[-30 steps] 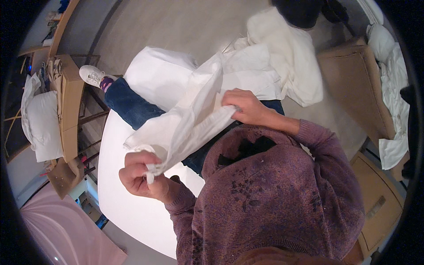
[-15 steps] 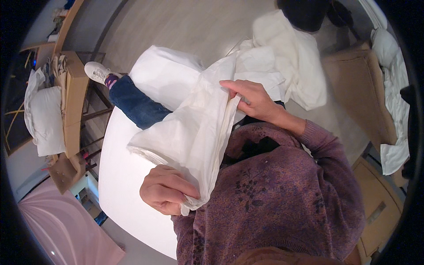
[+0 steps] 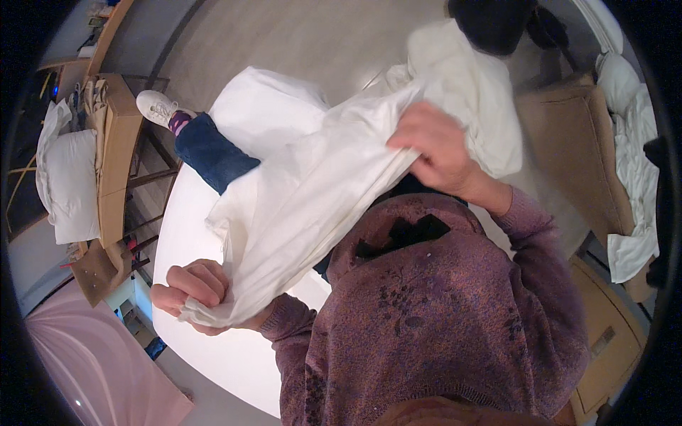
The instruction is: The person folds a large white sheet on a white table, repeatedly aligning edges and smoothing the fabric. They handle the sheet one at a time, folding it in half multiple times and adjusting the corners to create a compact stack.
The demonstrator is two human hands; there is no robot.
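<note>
A white cloth (image 3: 305, 192) is stretched slantwise across my lap between both hands. My left hand (image 3: 192, 287), at the lower left, is closed round one corner, and a short end of fabric pokes out past the fingers. My right hand (image 3: 437, 149) pinches the near edge farther up and to the right; its fingers are slightly blurred. Long creases run through the fabric from one hand to the other. Beyond my right hand, more white fabric (image 3: 472, 99) hangs in a loose heap toward the floor. Whether it is one piece with the held cloth I cannot tell.
Under me is a smooth white rounded surface (image 3: 192, 348). A cardboard box (image 3: 121, 163) stands at the left beside a white pillow (image 3: 74, 188). To the right are a brown padded seat (image 3: 579, 145) and a wooden drawer front (image 3: 611, 334). A black object (image 3: 490, 21) stands at the far edge.
My left hand has moved left, drawing its corner outward. My right hand has shifted right along with its edge. The cloth between them is now pulled straighter and tighter.
</note>
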